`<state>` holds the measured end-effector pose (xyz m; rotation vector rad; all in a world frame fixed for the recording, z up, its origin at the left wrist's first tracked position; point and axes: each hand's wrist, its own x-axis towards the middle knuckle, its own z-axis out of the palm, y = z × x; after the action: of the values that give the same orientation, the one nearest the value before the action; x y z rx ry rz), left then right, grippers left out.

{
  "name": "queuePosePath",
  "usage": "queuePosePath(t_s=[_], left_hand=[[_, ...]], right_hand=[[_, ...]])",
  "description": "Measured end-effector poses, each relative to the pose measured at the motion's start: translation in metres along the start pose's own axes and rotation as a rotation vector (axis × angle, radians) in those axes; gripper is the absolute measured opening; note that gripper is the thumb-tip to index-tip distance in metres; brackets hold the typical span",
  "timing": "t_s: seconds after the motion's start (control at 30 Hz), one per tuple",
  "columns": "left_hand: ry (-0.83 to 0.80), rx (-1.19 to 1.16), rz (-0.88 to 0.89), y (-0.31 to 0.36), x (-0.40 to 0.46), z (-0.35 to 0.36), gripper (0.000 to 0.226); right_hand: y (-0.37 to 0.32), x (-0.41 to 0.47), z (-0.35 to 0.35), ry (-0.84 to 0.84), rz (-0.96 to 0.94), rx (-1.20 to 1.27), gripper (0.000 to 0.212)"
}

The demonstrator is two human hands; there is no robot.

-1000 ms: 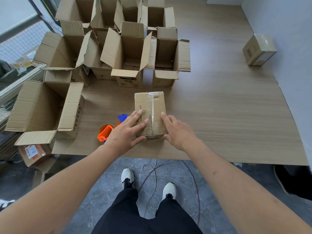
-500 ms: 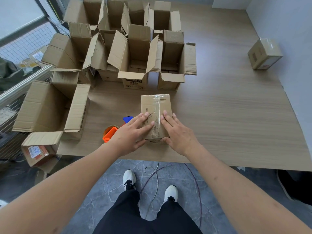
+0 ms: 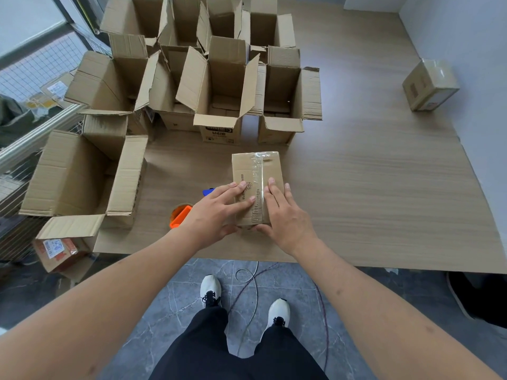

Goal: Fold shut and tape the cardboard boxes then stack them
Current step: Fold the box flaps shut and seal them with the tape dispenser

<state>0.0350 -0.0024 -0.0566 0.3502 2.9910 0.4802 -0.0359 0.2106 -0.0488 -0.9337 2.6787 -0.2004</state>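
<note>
Left hand (image 3: 216,212) and right hand (image 3: 285,215) lay flat, fingers straight, pressing taped box (image 3: 256,171), wooden table (image 3: 370,193), tape dispenser (image 3: 179,215) beside.

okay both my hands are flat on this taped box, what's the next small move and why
Probably lift the small box and carry it toward the sealed box by the wall. Tape already runs along its closed seam, and the left hand and right hand just press it flat.
</note>
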Motion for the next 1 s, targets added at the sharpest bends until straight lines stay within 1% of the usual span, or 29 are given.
queuePosePath(t_s=[0.07,0.2,0.3,0.43,0.53,0.63,0.7,0.77,0.9,1.0], left_hand=[[-0.004,0.001,0.007,-0.001,0.002,-0.002,0.091],[-0.072,0.081,0.037,-0.013,0.005,-0.014,0.100],[-0.045,0.074,0.023,-0.022,-0.001,-0.022,0.086],[0.047,-0.009,-0.142,-0.030,-0.007,-0.028,0.070],[0.029,-0.033,-0.209,-0.041,-0.007,-0.035,0.065],[0.007,-0.034,-0.223,-0.052,-0.004,-0.042,0.066],[-0.013,-0.024,-0.228,-0.058,-0.002,-0.048,0.068],[-0.031,-0.016,-0.234,-0.062,0.000,-0.055,0.070],[-0.042,-0.009,-0.216,-0.062,0.003,-0.074,0.073],[-0.035,0.014,-0.188,-0.058,0.007,-0.092,0.072]], right_hand=[[-0.002,-0.001,0.001,-0.008,0.007,0.039,0.107],[-0.017,0.007,-0.006,-0.076,0.132,0.075,0.133],[-0.035,0.020,-0.008,-0.055,0.273,0.098,0.136],[-0.055,0.028,0.001,-0.024,0.407,0.150,0.132],[-0.067,0.031,0.007,0.036,0.474,0.227,0.130],[-0.074,0.035,0.010,0.095,0.524,0.242,0.107],[-0.076,0.036,0.009,0.138,0.559,0.245,0.097],[-0.076,0.037,0.005,0.143,0.568,0.223,0.096],[-0.078,0.034,-0.016,0.159,0.593,0.205,0.100],[-0.079,0.027,-0.037,0.182,0.600,0.186,0.097]])
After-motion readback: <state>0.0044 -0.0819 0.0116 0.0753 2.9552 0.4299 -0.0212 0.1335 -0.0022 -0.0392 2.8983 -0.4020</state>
